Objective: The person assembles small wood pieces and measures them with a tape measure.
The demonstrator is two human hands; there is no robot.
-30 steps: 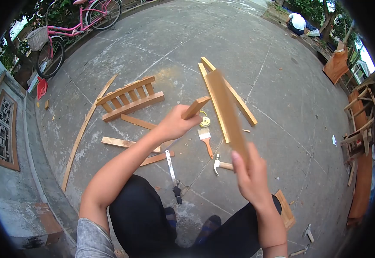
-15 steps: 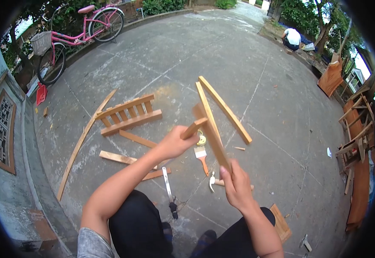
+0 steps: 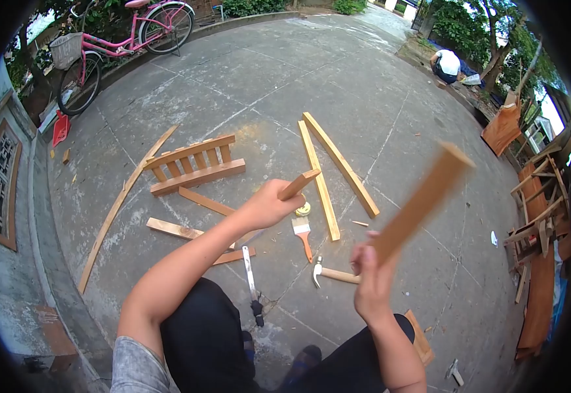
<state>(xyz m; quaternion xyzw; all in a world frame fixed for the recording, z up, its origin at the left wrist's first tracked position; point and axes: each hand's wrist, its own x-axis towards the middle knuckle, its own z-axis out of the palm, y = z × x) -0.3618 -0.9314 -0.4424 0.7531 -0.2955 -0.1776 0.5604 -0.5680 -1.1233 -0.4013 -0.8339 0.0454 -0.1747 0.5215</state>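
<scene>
by the far left corner of the concrete floor [image 3: 390,78] stands a bicycle [image 3: 133,31], its basket [image 3: 66,51] too distant to show any contents; above the floor's middle, the broad plank [image 3: 419,203], blurred, has swung rightward from the smaller wooden piece [image 3: 300,185], leaving the two apparently out of contact; the right hand [image 3: 374,283] wraps its fingers round the plank's lower end; the left hand [image 3: 273,204] grips the wooden piece.

Left hand [image 3: 275,204] closed in a firm grip; left forearm [image 3: 197,252] slants forward and inward, elbow [image 3: 146,302] bent. Right hand [image 3: 374,288] clenched, fingers curled; right forearm [image 3: 398,357] points forward, wrist [image 3: 381,319] near right knee [image 3: 406,325].
</scene>
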